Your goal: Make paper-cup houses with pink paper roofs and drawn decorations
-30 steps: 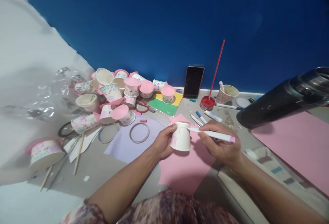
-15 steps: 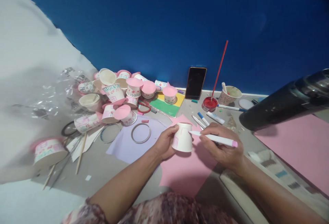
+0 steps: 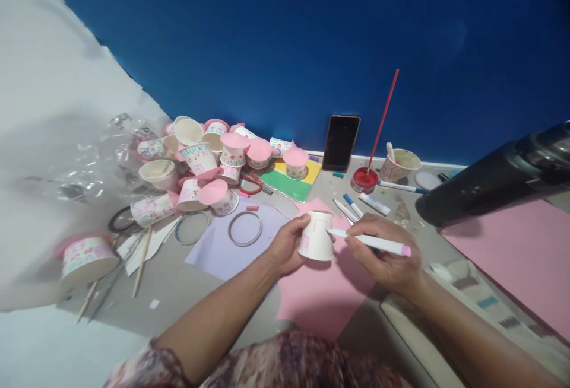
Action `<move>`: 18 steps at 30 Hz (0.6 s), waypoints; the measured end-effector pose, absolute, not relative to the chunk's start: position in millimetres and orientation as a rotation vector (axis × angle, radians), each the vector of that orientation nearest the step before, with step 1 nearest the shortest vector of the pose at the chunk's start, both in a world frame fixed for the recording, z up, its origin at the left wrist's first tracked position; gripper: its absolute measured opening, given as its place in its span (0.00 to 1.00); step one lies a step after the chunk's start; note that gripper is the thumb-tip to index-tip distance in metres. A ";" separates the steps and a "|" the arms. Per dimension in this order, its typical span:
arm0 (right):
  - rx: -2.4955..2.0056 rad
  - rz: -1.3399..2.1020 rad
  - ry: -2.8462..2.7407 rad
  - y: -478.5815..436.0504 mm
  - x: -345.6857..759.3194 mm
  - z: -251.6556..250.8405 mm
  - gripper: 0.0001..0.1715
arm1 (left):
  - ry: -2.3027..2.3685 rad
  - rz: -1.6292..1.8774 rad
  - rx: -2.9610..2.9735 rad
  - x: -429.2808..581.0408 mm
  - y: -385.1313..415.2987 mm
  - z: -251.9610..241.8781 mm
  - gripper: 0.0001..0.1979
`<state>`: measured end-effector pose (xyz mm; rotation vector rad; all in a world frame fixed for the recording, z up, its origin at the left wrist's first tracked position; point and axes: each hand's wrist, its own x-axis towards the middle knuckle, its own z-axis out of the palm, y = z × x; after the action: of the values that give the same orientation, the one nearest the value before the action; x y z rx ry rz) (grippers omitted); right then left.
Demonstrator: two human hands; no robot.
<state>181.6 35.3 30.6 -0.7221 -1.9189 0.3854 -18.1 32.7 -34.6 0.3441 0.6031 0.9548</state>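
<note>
My left hand [image 3: 286,245] is closed around the left side of a white paper cup [image 3: 319,239], which is held upside down above pink paper [image 3: 320,305]. Faint pink marker lines show on the cup's side. In my right hand [image 3: 387,254] a white marker with a pink end [image 3: 378,242] is pinched, its tip at or very close to the cup's right side. Beyond my right hand lie white and blue markers [image 3: 351,204] and a glue tube [image 3: 374,203].
Decorated paper cups with pink paper [image 3: 235,148] are heaped at the back left, beside clear plastic [image 3: 84,162]. Tape rolls [image 3: 244,244] lie on lilac paper [image 3: 214,260]. A phone [image 3: 341,143] leans on the blue wall. A dark cylinder [image 3: 490,174] stands at right, near a red stick in a red pot [image 3: 365,180].
The marker tip has moved slightly down along the cup's right side, and more of a faint pink line shows there. My view has shifted slightly.
</note>
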 end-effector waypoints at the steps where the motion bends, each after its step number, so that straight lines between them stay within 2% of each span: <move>1: -0.725 0.392 -1.911 35.1 181.3 30.4 0.07 | 0.606 0.957 0.338 -18.0 32.8 -34.3 0.24; 18: -0.686 0.349 -1.889 31.3 177.3 31.1 0.06 | 0.660 1.021 0.335 -15.6 32.5 -31.2 0.19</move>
<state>177.3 31.3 31.1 -0.6864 -1.8891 0.3493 -15.6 32.5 -31.2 0.3345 0.6600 1.0206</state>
